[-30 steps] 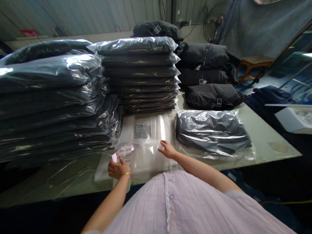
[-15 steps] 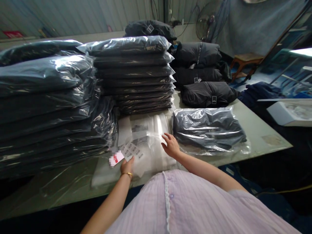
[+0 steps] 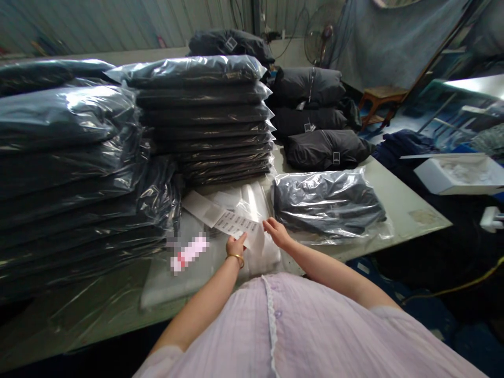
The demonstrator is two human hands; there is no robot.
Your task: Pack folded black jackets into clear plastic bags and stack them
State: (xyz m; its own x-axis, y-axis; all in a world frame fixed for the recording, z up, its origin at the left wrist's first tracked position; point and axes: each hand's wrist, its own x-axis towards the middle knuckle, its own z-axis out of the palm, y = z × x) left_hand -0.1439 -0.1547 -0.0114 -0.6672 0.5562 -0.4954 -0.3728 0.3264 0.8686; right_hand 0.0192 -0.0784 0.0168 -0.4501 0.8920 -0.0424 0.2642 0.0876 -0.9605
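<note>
A white sheet of printed labels [image 3: 235, 221] hangs tilted above clear plastic bags [image 3: 173, 286] on the table. My left hand [image 3: 237, 247], with a gold bracelet at the wrist, pinches the sheet's lower edge. At the sheet's right end my right hand [image 3: 276, 232] has its fingers closed on the edge. A pink and white card [image 3: 191, 252], partly blurred out, lies on the bags left of my left hand. Just right of my right hand is a dark garment in a clear bag [image 3: 328, 203].
Tall stacks of bagged dark garments [image 3: 66, 157] [image 3: 205, 105] stand at the left and centre back. Rolled dark garments [image 3: 328, 149] are piled behind the bagged one. An open white box [image 3: 459, 176] is at the right, beyond the table edge [image 3: 429, 223].
My left hand has moved right and up with the label sheet, leaving the pink card behind. My right hand's open fingers have closed on the sheet's right end. The view has shifted slightly right.
</note>
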